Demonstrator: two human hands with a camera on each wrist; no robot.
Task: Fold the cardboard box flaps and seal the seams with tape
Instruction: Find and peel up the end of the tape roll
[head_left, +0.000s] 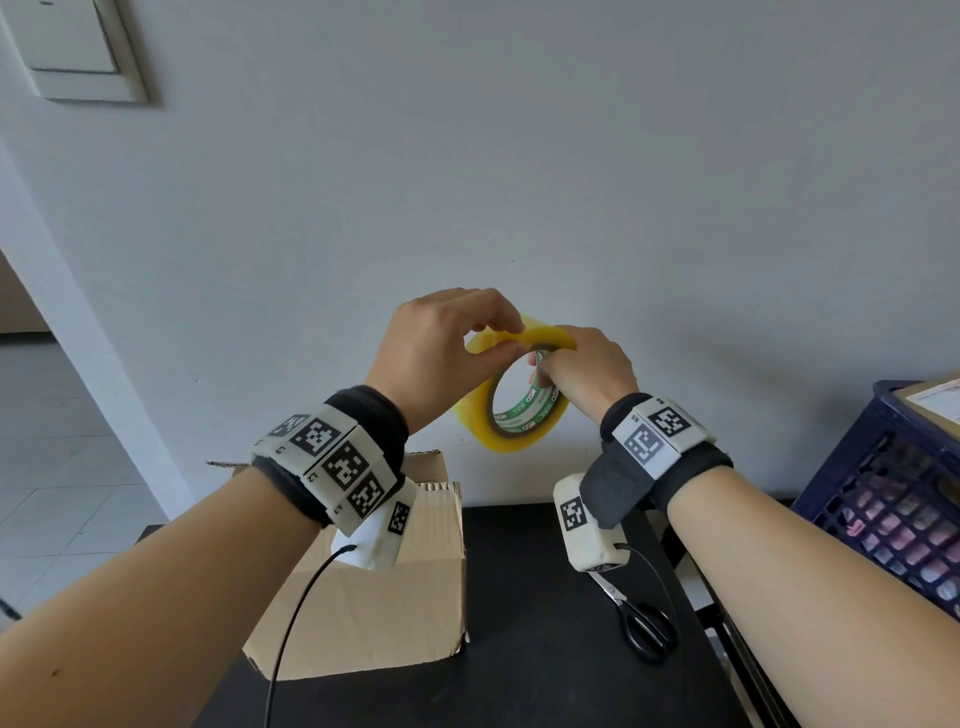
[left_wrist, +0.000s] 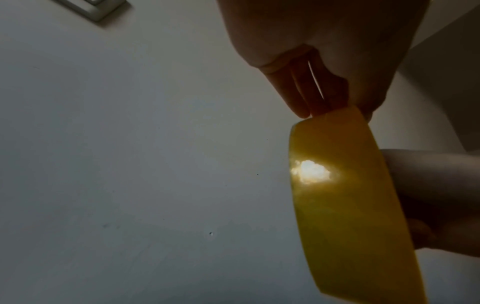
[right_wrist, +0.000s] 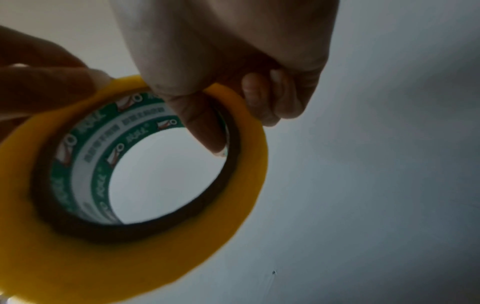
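Note:
A yellow tape roll (head_left: 501, 431) with a green-and-white printed core hangs in the air above the table, held up by both hands. My right hand (head_left: 584, 366) grips its upper right rim, thumb inside the core and fingers curled over the outside, as the right wrist view shows on the roll (right_wrist: 241, 197). My left hand (head_left: 447, 343) pinches the top edge of the roll (left_wrist: 337, 185) with thumb and fingertips. The cardboard box (head_left: 374, 613) sits on the black table (head_left: 545, 649) below my left wrist, one flap standing up at its far side.
Black-handled scissors (head_left: 641, 621) lie on the table right of the box, under my right wrist. A dark blue plastic crate (head_left: 883, 499) stands at the right edge. A grey wall rises right behind the table, and a tiled floor lies to the left.

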